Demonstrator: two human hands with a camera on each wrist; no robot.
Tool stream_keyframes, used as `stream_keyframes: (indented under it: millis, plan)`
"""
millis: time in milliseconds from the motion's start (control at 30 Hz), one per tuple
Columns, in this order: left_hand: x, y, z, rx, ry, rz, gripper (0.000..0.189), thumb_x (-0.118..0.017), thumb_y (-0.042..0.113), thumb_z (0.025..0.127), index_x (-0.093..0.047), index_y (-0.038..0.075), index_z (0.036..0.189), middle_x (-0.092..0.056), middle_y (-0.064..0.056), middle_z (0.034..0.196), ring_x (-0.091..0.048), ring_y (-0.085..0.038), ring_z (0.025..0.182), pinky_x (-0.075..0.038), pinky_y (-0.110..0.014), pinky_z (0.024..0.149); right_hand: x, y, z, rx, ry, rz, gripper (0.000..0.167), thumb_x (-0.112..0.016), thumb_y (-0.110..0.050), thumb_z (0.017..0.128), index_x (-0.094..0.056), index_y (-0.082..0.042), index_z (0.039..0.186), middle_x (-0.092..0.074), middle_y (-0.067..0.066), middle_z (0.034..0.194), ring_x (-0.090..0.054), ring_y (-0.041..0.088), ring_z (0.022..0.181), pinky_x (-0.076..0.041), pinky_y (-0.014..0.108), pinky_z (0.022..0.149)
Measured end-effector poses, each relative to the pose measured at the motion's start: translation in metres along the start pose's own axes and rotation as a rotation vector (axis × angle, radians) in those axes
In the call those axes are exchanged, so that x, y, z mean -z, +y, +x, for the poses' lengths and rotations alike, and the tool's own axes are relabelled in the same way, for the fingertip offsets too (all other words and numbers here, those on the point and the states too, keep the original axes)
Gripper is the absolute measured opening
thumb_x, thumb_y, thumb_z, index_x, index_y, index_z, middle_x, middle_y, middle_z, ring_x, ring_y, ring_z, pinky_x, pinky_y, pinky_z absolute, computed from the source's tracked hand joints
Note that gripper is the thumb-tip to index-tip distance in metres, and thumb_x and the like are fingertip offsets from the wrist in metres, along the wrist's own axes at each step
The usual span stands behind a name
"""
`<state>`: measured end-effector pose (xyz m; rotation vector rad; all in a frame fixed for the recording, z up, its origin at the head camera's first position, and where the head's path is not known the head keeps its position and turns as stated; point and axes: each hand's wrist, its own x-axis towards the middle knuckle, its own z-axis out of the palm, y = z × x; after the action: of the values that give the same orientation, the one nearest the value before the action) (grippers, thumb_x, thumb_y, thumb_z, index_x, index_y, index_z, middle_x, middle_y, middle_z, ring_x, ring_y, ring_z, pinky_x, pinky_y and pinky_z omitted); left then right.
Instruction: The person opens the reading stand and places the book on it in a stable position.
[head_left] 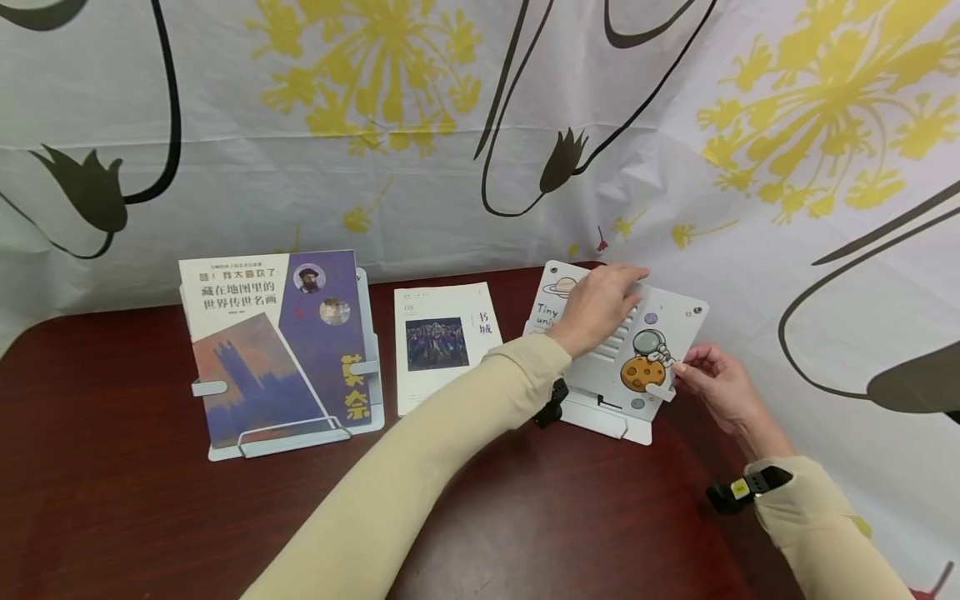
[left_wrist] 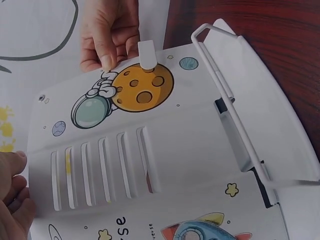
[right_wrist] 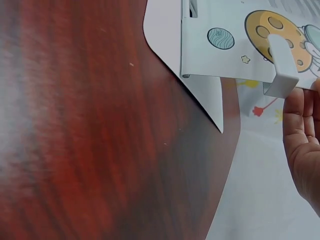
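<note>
A white book stand (head_left: 637, 325) printed with an astronaut, an orange moon and a rocket leans back on the table at the right. My left hand (head_left: 600, 307) reaches across and holds its top edge; in the left wrist view, the curled fingers (left_wrist: 17, 197) sit right at that edge. At the stand's right side, my right hand (head_left: 720, 387) pinches the edge, thumb on the printed face and the other fingers behind. Close to that thumb is a white page clip (left_wrist: 147, 55). A wire holder (left_wrist: 227, 102) runs along the stand's bottom ledge.
On the left, another stand (head_left: 372, 333) bears a purple and white book (head_left: 262, 350), held by clips and a wire holder. A white booklet (head_left: 442, 333) lies between the stands. Behind the dark red table (head_left: 112, 500) hangs a patterned white cloth (head_left: 420, 200), also along the right.
</note>
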<state>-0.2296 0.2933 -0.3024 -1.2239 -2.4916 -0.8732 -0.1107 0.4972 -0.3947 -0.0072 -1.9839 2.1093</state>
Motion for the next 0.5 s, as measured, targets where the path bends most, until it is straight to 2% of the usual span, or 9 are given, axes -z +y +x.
stream_keyframes:
  millis: [167, 267, 500]
  plan:
    - [-0.004, 0.006, 0.002, -0.007, -0.056, 0.047, 0.038, -0.061, 0.029, 0.092, -0.058, 0.024, 0.129, -0.058, 0.008, 0.129, -0.052, -0.009, 0.118, -0.041, -0.015, 0.095, -0.001, 0.001, -0.01, 0.01, -0.001, 0.026, 0.017, -0.054, 0.011, 0.089, -0.056, -0.006, 0.088, -0.061, 0.002, 0.079, -0.063, 0.01, 0.068, -0.054, 0.022, 0.063]
    - [-0.006, 0.008, 0.001, -0.02, -0.067, 0.066, 0.037, -0.061, 0.031, 0.092, -0.058, 0.025, 0.128, -0.059, 0.009, 0.128, -0.051, -0.009, 0.118, -0.042, -0.015, 0.094, -0.003, 0.0, -0.016, 0.015, -0.001, 0.046, 0.018, -0.053, 0.011, 0.089, -0.056, -0.006, 0.088, -0.061, 0.001, 0.079, -0.063, 0.01, 0.069, -0.055, 0.022, 0.064]
    - [-0.01, 0.012, -0.001, -0.087, -0.089, 0.129, 0.036, -0.058, 0.031, 0.094, -0.058, 0.026, 0.129, -0.057, 0.01, 0.129, -0.047, -0.007, 0.121, -0.041, -0.013, 0.093, -0.008, 0.0, -0.032, 0.029, 0.011, 0.063, 0.022, -0.05, 0.015, 0.089, -0.056, -0.007, 0.088, -0.063, 0.0, 0.081, -0.064, 0.01, 0.07, -0.055, 0.022, 0.065]
